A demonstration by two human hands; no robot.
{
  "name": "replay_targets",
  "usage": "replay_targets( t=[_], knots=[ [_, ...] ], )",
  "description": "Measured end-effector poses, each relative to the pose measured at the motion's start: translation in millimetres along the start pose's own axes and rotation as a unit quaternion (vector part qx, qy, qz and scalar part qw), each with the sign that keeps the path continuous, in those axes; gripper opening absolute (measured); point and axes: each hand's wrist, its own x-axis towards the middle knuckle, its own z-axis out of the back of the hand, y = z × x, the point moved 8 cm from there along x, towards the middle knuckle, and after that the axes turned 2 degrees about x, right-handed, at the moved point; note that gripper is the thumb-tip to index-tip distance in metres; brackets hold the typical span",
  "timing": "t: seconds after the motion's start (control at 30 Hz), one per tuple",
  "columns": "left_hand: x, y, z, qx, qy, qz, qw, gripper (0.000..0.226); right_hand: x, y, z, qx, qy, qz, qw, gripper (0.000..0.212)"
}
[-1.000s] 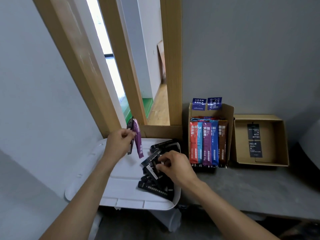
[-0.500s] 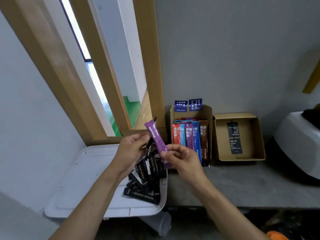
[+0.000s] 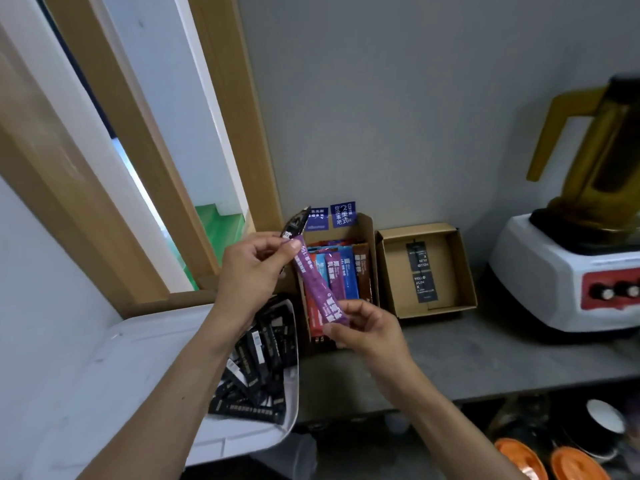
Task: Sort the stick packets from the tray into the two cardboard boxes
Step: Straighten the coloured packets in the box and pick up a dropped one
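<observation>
1. Head view: the right hand (image 3: 367, 332) is curled, with thumb and fingertips pinching the near end of the purple packet (image 3: 317, 284).
2. The left hand (image 3: 254, 271) is curled as well. Its thumb lies on the purple packet's far end, and a black packet (image 3: 296, 221) sticks up behind its fingers; how firmly it grips each one I cannot quite tell.
3. The purple packet is a slim, flat foil stick with white print. It slants through the air between the two hands, just in front of the left box (image 3: 367, 230).
4. That box holds a row of coloured packets (image 3: 346, 273) standing on end, one of them also purple, so this packet likely belongs there.
5. To do the step well, the left thumb should let go so the right hand alone carries the packet. Keep it straight and in line with the row, then slide it in beside the matching purple without bending it. The black packet should stay clamped in the left hand.
6. The right box (image 3: 446, 268), just beside the first, has two black strips (image 3: 420, 268) lying flat in it, so the black packet probably goes there.
7. More black packets (image 3: 259, 372) are heaped at the right end of the white tray (image 3: 121, 375), near left.
</observation>
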Motion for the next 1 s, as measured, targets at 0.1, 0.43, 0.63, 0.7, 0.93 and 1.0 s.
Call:
replay_targets(
  t=[0.1,0.43,0.63,0.7,0.93,1.0],
  knots=[
    [-3,-1,0,0.031,0.007,0.0,0.999,0.021,1,-4,7,0.094,-0.029,-0.025,0.995,0.039],
    [-7,-26,-11,0.113,0.061,-0.074,0.989,0.021,9,55,31,0.033,-0.091,0.133,0.986,0.029],
    [5,-28,-63,0.235,0.174,-0.059,0.955,0.042,18,51,16,-0.037,-0.044,0.119,0.991,0.036],
    [12,-35,-63,0.252,0.169,-0.065,0.951,0.043,20,50,21,-0.043,-0.05,0.115,0.991,0.038],
    [26,-55,-69,0.314,0.158,-0.106,0.93,0.023,24,46,28,-0.112,-0.03,0.108,0.987,0.035],
    [30,-56,-69,0.355,0.136,-0.126,0.916,0.025,23,36,31,-0.127,-0.032,0.092,0.987,0.031]
  ],
)
